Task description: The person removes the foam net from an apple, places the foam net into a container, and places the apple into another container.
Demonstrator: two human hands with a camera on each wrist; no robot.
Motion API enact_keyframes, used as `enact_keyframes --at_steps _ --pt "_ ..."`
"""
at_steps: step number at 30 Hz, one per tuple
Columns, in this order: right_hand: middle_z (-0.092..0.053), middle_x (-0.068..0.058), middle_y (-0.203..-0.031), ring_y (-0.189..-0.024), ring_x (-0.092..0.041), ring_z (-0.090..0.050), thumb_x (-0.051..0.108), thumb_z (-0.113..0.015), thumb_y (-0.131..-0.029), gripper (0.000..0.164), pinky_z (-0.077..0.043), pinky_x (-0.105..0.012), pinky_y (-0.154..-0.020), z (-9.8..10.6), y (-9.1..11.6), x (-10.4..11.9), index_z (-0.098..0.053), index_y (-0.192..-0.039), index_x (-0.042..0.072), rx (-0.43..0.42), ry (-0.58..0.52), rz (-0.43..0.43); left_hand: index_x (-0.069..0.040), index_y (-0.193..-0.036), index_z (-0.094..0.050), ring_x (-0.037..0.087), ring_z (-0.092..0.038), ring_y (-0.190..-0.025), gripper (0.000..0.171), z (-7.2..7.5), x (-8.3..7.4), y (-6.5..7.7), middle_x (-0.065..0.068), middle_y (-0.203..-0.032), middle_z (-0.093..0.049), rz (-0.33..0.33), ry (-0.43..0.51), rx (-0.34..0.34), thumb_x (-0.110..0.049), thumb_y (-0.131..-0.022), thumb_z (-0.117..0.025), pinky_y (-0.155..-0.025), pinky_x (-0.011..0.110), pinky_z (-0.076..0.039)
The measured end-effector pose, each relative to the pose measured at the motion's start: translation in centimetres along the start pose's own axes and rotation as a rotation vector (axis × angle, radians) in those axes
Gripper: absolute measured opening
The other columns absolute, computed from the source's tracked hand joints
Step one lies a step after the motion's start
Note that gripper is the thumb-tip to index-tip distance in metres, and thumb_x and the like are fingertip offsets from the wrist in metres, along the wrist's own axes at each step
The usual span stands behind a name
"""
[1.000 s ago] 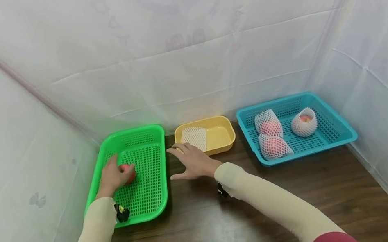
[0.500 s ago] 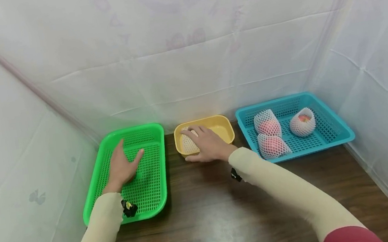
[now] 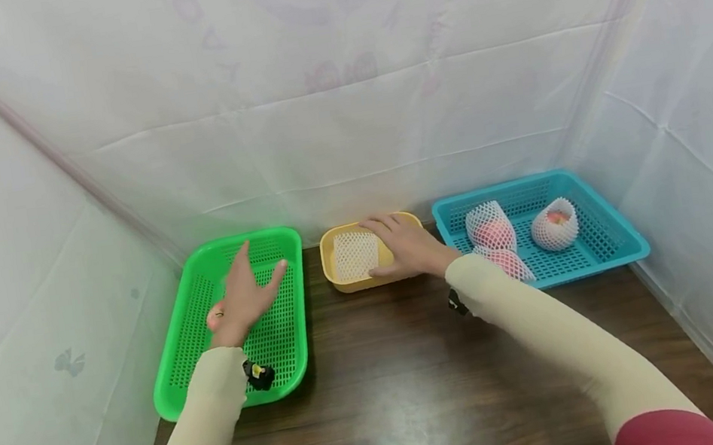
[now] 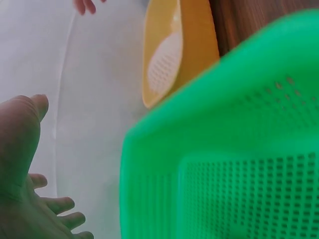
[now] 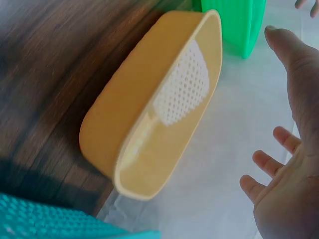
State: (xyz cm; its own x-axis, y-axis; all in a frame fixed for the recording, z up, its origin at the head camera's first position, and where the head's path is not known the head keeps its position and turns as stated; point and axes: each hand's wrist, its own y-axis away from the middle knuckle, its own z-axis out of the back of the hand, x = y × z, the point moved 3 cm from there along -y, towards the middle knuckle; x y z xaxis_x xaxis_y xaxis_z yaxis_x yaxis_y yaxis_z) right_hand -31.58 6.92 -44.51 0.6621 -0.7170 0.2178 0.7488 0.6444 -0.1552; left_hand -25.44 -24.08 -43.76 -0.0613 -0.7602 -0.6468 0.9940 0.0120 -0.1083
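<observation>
In the head view my left hand is over the green basket, thumb and fingers spread with nothing between them. A pinkish-red round fruit in that basket shows just left of the hand, partly hidden by it. The left wrist view shows the same hand beyond the basket's rim. My right hand hovers at the right part of the yellow tray, its fingers relaxed and holding nothing. Inside that tray lies a flat white foam net, left of the fingers.
On the right, a blue basket contains three red fruits in white foam nets, one apart from the others. All the containers stand on a dark wooden table. White curtains enclose the back and sides.
My left hand has moved right and away from me, uncovering the fruit on its left side. My right hand has swept right, from the green basket's side across the tray, leaving the foam net uncovered.
</observation>
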Motion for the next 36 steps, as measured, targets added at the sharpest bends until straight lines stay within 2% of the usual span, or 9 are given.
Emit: enact_keyframes --at_steps 6,12,16,21,27,30,34,36 --pt "-0.028 -0.009 -0.155 -0.141 -0.031 -0.029 0.057 -0.069 -0.082 0.094 -0.032 -0.053 -0.109 1.3 0.7 -1.7 -0.024 -0.154 0.017 0.01 -0.003 -0.004 -0.005 -0.156 -0.007 0.041 -0.016 -0.145 0.095 -1.4 -2.9 -0.4 0.022 -0.159 -0.015 -0.036 0.014 -0.012 -0.058 -0.093 -0.053 -0.113 0.059 -0.019" --pt "-0.022 -0.008 -0.158 -0.143 -0.031 -0.023 0.058 -0.066 -0.084 0.094 -0.032 -0.052 -0.11 2.7 1.3 -3.6 -0.02 -0.156 0.018 0.031 -0.018 -0.031 -0.003 -0.155 -0.006 0.037 -0.015 -0.146 0.096 -3.2 -5.6 -0.5 0.02 -0.16 -0.013 -0.053 0.01 0.034 -0.058 -0.093 -0.053 -0.114 0.056 -0.019" --pt "-0.022 -0.007 -0.158 -0.143 -0.032 -0.024 0.055 -0.069 -0.084 0.093 -0.032 -0.053 -0.109 3.2 1.7 -5.0 -0.021 -0.155 0.018 0.004 -0.01 -0.05 0.001 -0.154 -0.008 0.036 -0.015 -0.146 0.095 -4.5 -7.2 -0.5 0.021 -0.159 -0.013 -0.092 -0.012 0.023 -0.055 -0.093 -0.055 -0.115 0.054 -0.02" --pt "-0.024 -0.011 -0.157 -0.141 -0.034 -0.026 0.05 -0.072 -0.083 0.092 -0.031 -0.054 -0.11 3.5 2.3 -7.0 -0.024 -0.155 0.018 -0.044 0.015 -0.079 -0.001 -0.154 -0.009 0.034 -0.011 -0.147 0.094 -6.1 -9.0 -0.3 0.021 -0.159 -0.012 -0.105 0.002 0.014 -0.052 -0.092 -0.058 -0.116 0.052 -0.016" --pt "-0.024 -0.012 -0.157 -0.141 -0.035 -0.028 0.048 -0.073 -0.083 0.092 -0.032 -0.055 -0.109 3.9 3.4 -8.9 -0.023 -0.155 0.018 -0.045 0.026 -0.122 -0.004 -0.155 -0.012 0.032 -0.008 -0.148 0.094 -7.9 -10.6 0.0 0.019 -0.16 -0.01 -0.093 0.022 0.022 -0.052 -0.091 -0.061 -0.118 0.049 -0.013" --pt "-0.023 -0.013 -0.157 -0.141 -0.036 -0.028 0.046 -0.073 -0.084 0.091 -0.034 -0.056 -0.107 4.3 3.9 -9.6 -0.022 -0.155 0.019 -0.039 0.011 -0.133 -0.004 -0.154 -0.017 0.033 -0.013 -0.147 0.092 -8.6 -11.1 0.1 0.019 -0.16 -0.013 -0.108 0.042 0.002 -0.049 -0.089 -0.064 -0.117 0.05 -0.016" --pt "-0.023 -0.013 -0.157 -0.141 -0.036 -0.027 0.043 -0.074 -0.085 0.09 -0.035 -0.057 -0.106 4.8 4.5 -10.5 -0.023 -0.155 0.019 -0.041 0.013 -0.144 -0.003 -0.149 -0.025 0.03 -0.029 -0.139 0.088 -9.7 -11.7 0.1 0.018 -0.153 -0.028 -0.15 0.073 -0.033 -0.046 -0.086 -0.069 -0.114 0.046 -0.026" --pt "-0.023 -0.013 -0.157 -0.141 -0.036 -0.026 0.041 -0.074 -0.085 0.089 -0.034 -0.058 -0.106 4.9 4.9 -11.0 -0.024 -0.155 0.017 -0.036 0.023 -0.152 -0.003 -0.148 -0.028 0.029 -0.03 -0.138 0.087 -10.4 -11.9 0.1 0.017 -0.151 -0.03 -0.163 0.083 -0.033 -0.046 -0.086 -0.07 -0.114 0.044 -0.025"
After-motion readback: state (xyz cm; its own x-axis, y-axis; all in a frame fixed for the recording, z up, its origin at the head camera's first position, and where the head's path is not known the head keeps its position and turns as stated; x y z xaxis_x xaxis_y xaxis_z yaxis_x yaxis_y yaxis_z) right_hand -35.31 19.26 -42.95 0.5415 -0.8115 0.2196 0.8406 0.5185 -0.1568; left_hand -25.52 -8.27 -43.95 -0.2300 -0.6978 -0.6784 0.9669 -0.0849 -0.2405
